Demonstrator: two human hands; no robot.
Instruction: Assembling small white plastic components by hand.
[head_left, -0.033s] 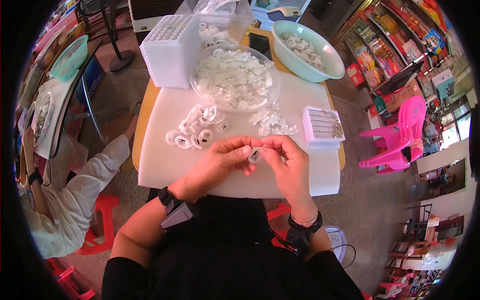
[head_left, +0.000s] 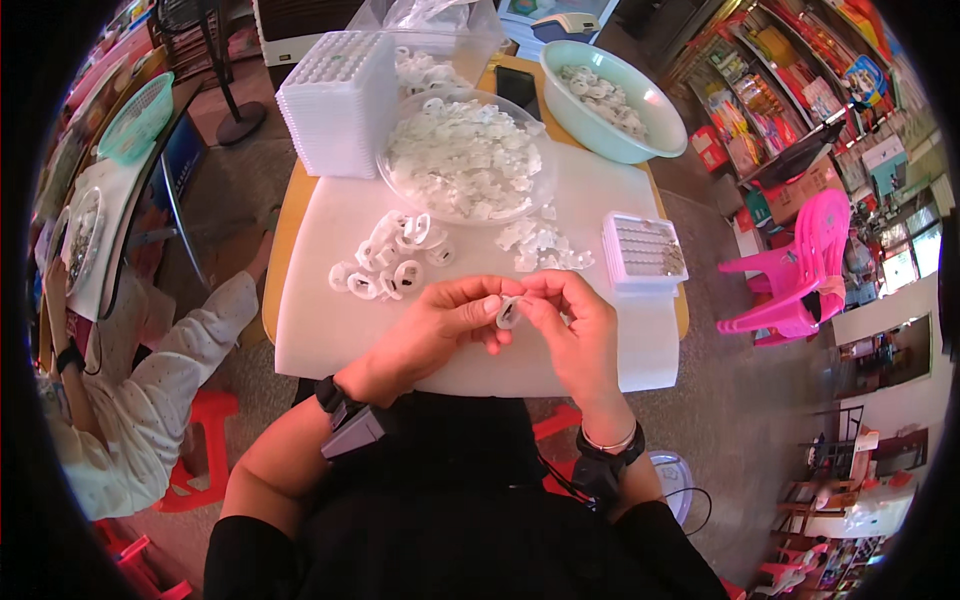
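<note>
Over the near half of the white table sheet, my left hand (head_left: 440, 322) pinches a small white plastic ring (head_left: 508, 315) with a dark spot in it. Thumb and forefinger of my right hand (head_left: 578, 325) are closed at the ring's right edge; whether a smaller piece sits between them is hidden. Beyond my left hand lies a loose pile of similar rings (head_left: 385, 257), some with dark parts. Small translucent plastic pieces (head_left: 542, 246) are scattered past my fingertips. To the right stands a white gridded tray (head_left: 640, 250), with small bits in part of it.
Behind are a clear round dish (head_left: 548, 190) heaped with translucent pieces, a tall stack of white trays (head_left: 335, 110), a phone (head_left: 517, 88) and a pale green basin (head_left: 665, 135) of rings. A seated person (head_left: 150, 370) works at left; pink chairs (head_left: 805, 270) stand right.
The ring looks slightly turned between my fingers, with its dark spot showing a bit more. Otherwise the view has only shifted very slightly.
</note>
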